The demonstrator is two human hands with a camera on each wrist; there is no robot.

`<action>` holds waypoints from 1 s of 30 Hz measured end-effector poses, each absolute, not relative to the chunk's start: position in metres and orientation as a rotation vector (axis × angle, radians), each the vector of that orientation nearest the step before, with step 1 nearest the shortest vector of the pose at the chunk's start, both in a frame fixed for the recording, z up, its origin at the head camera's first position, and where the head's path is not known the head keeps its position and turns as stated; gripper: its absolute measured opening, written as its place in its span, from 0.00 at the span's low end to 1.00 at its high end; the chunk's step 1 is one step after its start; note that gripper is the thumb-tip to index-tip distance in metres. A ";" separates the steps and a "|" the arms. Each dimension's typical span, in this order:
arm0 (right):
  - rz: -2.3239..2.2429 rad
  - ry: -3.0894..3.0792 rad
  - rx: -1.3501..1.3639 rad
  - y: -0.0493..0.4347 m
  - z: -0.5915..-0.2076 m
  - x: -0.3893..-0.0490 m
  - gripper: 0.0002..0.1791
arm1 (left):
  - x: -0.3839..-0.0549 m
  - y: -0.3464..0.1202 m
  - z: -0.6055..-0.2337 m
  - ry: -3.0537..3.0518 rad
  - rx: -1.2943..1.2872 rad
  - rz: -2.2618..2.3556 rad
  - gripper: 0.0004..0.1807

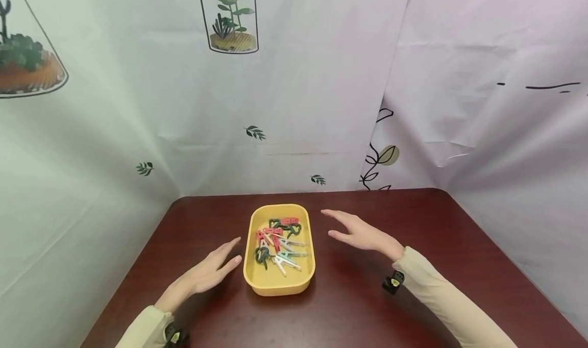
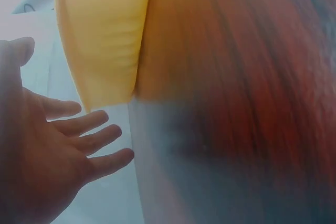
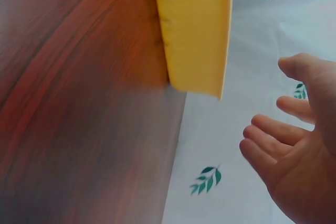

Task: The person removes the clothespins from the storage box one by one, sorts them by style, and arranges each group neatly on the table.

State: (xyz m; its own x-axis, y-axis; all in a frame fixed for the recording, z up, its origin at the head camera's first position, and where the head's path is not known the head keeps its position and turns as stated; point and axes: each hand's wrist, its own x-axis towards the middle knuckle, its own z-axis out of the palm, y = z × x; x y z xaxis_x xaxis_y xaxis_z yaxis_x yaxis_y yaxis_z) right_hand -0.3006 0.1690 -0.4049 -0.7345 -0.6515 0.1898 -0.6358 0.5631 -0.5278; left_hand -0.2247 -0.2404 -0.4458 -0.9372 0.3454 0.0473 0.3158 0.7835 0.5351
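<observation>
A yellow rectangular tray [image 1: 279, 291] stands on the dark red table, holding several small clips. Among them are red clothespins [image 1: 289, 220], white clothespins [image 1: 286, 264], pale green ones [image 1: 292, 254] and dark green looped clips [image 1: 262, 255]. My left hand [image 1: 207, 272] hovers just left of the tray, fingers extended and thumb apart, touching nothing. On the other side my right hand [image 1: 360, 232] is held a little off the tray's right wall, also with fingers extended and nothing in it. Both wrist views show the tray's outer side [image 2: 105, 35] beside the spread fingers.
The dark red wooden table [image 1: 353, 312] reaches back to a pale cloth wall [image 1: 298, 108] printed with plants and leaves. Similar cloth hangs at the left and right. A small black device [image 1: 393, 281] is strapped at the right wrist, another [image 1: 173, 335] at the left.
</observation>
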 end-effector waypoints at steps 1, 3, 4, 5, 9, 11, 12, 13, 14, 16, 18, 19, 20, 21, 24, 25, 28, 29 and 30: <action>-0.936 2.744 -1.155 0.166 -0.405 -0.302 0.33 | -0.225 -0.240 -0.446 2.915 0.551 0.874 0.36; -1.001 2.707 -1.188 0.160 -0.405 -0.306 0.32 | -0.225 -0.238 -0.445 2.909 0.561 0.901 0.36; -1.025 2.691 -1.203 0.157 -0.405 -0.307 0.32 | -0.225 -0.237 -0.445 2.900 0.555 0.923 0.35; -1.054 2.669 -1.216 0.154 -0.406 -0.309 0.32 | -0.226 -0.236 -0.444 2.893 0.550 0.939 0.35; -1.101 2.627 -1.243 0.144 -0.409 -0.313 0.31 | -0.226 -0.233 -0.444 2.861 0.526 1.006 0.36; -1.113 2.606 -1.263 0.140 -0.410 -0.314 0.32 | -0.227 -0.231 -0.446 2.853 0.509 1.040 0.35; -1.115 2.598 -1.269 0.137 -0.411 -0.315 0.32 | -0.227 -0.230 -0.447 2.849 0.512 1.059 0.35; -1.114 2.591 -1.284 0.135 -0.411 -0.316 0.32 | -0.228 -0.229 -0.448 2.844 0.499 1.079 0.35; -1.116 2.581 -1.303 0.133 -0.411 -0.317 0.33 | -0.228 -0.228 -0.450 2.836 0.498 1.102 0.34; -1.114 2.564 -1.322 0.127 -0.412 -0.318 0.33 | -0.229 -0.226 -0.451 2.828 0.505 1.130 0.33; -1.123 2.530 -1.329 0.122 -0.413 -0.318 0.33 | -0.230 -0.225 -0.452 2.819 0.520 1.160 0.32; -1.118 2.514 -1.333 0.119 -0.413 -0.318 0.34 | -0.230 -0.225 -0.453 2.817 0.522 1.175 0.32; -1.116 2.499 -1.329 0.117 -0.413 -0.318 0.34 | -0.231 -0.224 -0.453 2.820 0.534 1.186 0.32; -1.117 2.480 -1.322 0.114 -0.413 -0.317 0.34 | -0.231 -0.224 -0.454 2.823 0.544 1.194 0.31; -1.077 2.472 -1.315 0.106 -0.412 -0.316 0.35 | -0.232 -0.223 -0.454 2.819 0.557 1.232 0.31; -1.050 2.489 -1.320 0.104 -0.411 -0.315 0.35 | -0.232 -0.223 -0.454 2.812 0.554 1.249 0.31; -0.971 2.530 -1.338 0.097 -0.411 -0.312 0.35 | -0.233 -0.223 -0.454 2.759 0.509 1.316 0.32; -0.955 2.532 -1.338 0.095 -0.411 -0.311 0.36 | -0.234 -0.222 -0.453 2.737 0.493 1.344 0.32; -0.942 2.532 -1.341 0.092 -0.411 -0.311 0.36 | -0.234 -0.222 -0.453 2.714 0.477 1.374 0.33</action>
State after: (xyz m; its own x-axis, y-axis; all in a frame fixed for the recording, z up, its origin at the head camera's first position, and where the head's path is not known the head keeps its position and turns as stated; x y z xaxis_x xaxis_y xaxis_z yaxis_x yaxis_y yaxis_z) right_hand -0.3109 0.0925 -0.4107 -0.5983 -0.7826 0.1719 -0.7046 0.4118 -0.5779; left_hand -0.2341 -0.2222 -0.4534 -0.9502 0.3006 0.0828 0.2446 0.5542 0.7957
